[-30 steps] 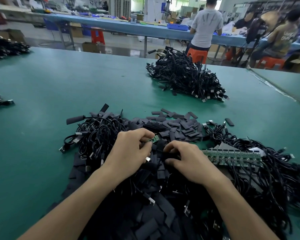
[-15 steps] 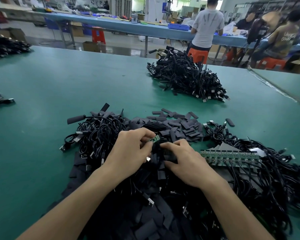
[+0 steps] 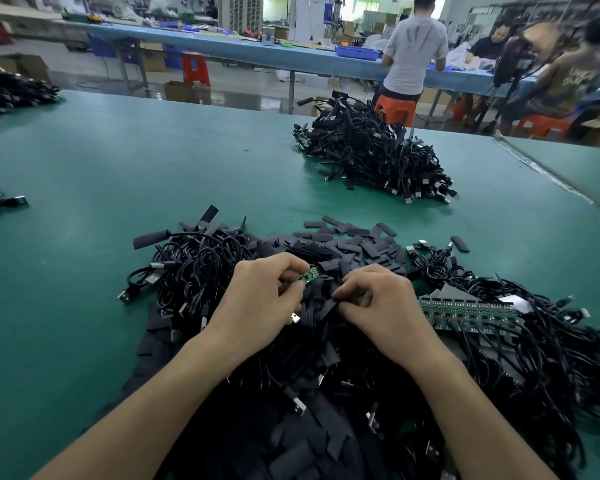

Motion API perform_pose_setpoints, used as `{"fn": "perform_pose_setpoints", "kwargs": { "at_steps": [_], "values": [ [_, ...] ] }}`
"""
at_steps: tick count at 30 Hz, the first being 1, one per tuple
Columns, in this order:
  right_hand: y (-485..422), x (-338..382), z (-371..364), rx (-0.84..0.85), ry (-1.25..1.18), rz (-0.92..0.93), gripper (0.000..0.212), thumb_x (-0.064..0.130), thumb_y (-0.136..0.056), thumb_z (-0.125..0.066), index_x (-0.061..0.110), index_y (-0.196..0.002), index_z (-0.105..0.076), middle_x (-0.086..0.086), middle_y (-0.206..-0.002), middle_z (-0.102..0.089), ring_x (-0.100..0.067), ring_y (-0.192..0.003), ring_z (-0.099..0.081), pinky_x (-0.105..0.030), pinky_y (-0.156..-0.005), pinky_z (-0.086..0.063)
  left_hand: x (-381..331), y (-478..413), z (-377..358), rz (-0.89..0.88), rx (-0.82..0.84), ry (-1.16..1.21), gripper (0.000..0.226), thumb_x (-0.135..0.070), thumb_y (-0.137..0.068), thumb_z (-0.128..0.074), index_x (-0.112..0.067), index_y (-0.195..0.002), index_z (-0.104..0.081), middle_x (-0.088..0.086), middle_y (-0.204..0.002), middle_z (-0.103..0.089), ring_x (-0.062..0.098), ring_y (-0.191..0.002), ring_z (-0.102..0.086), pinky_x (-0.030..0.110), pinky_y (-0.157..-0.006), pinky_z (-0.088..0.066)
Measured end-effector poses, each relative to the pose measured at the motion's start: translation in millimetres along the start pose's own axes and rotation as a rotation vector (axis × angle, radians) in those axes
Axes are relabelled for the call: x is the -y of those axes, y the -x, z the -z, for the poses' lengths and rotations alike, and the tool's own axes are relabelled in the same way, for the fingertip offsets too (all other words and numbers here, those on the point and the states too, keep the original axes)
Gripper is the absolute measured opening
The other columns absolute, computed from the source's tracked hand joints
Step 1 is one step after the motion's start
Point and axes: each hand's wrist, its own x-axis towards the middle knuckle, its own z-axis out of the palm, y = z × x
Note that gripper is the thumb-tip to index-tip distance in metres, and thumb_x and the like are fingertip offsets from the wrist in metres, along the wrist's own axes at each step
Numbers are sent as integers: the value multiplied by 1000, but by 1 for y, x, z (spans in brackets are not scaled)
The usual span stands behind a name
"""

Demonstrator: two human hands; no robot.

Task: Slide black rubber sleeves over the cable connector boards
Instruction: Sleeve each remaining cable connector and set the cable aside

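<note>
Between the hands: connector board [image 3: 309, 274], bare, no sleeve on it yet.
Left hand [image 3: 257, 306]: pinches board, same spot as a second ago.
Right hand [image 3: 385, 306]: fingers now up off pile [image 3: 343, 244], pinching black sleeve [image 3: 326, 306] just right of board.
Meaning: sleeve picked; probably lining it up and sliding it on next.

Bare forearms [image 3: 153, 393]; bare hands [image 3: 257, 303] [image 3: 385, 306]; fingers [image 3: 364, 271] seemingly slender.

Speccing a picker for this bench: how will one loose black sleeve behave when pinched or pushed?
Likely floppy: the loose sleeves lie squashed flat. Probably very light: the right hand pinches one with fingertips alone. Flat strips on the green mat should slide, not roll; they overlap, so singling one out may be fiddly.
</note>
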Motion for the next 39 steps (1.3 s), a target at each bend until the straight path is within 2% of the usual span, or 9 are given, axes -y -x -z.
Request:
{"fn": "perform_pose_setpoints", "kwargs": {
  "at_steps": [3,7,9,13,17,24,29,36,39],
  "values": [
    [0,2,15,65,12,27,20,10,-70,-84,28,-72,-75,11,-92,-66,6,-67,-55,-13,-67,-41,0,-1,0,5,-11,14,22,-4,-92,-64,-17,-109,-70,-7,-83,-66,4,-58,-69,19,-53,-56],
    [0,6,37,160,-82,33,13,21,-74,-86,27,-72,-74,11,-67,-69,1,-56,-59,-11,-58,-42,1,-1,0,7,-15,11,23,-5,-92,-64,-20,-109,-68,-10,-82,-65,6,-60,-69,23,-53,-58],
    [0,7,40,126,-136,22,10,20,-80,-82,27,-81,-76,9,-65,-70,-3,-57,-64,-15,-59,-47,2,-1,1,8,-17,11,23,-5,-92,-64,-22,-108,-68,-9,-81,-65,7,-60,-69,24,-53,-58],
    [0,8,37,131,-171,-18,24,13,-86,-75,28,-105,-74,2,-69,-71,-8,-62,-70,-21,-69,-57,0,-1,1,15,-14,52,26,-6,-92,-64,-27,-107,-65,-8,-80,-66,8,-59,-69,21,-50,-55],
    [1,7,36,156,-136,-46,17,13,-90,-71,29,-88,-67,2,-69,-73,-9,-63,-70,-17,-67,-54,-3,-1,3,29,-10,68,28,-6,-92,-63,-31,-106,-64,-9,-78,-67,9,-57,-70,19,-47,-53],
    [0,15,31,85,-307,-30,11,17,-81,-80,26,-81,-76,4,-70,-72,-9,-59,-64,-19,-60,-51,-9,-2,6,41,-5,78,31,-4,-89,-64,-32,-78,-69,-6,-66,-70,9,-56,-68,30,-56,-58],
    [0,24,21,46,-553,-1,13,6,-79,-79,16,-87,-75,-3,-69,-72,-12,-57,-65,-18,-57,-50,-18,-1,8,27,30,156,16,-14,-86,-67,-28,-83,-75,-1,-65,-71,30,-59,-65,45,-56,-57],
    [2,28,21,6,-564,10,25,16,-69,-84,15,-93,-76,0,-74,-75,-10,-63,-70,-17,-60,-52,-20,-1,9,42,12,211,17,-13,-88,-71,-27,-80,-75,-1,-64,-70,27,-62,-69,45,-57,-59],
    [4,30,21,-21,-511,26,28,14,-71,-86,23,-95,-76,-2,-69,-72,-11,-59,-68,-21,-57,-53,-20,-1,8,71,27,267,9,-19,-86,-70,-26,-82,-75,4,-62,-71,20,-58,-69,34,-53,-57]
  ]
}}
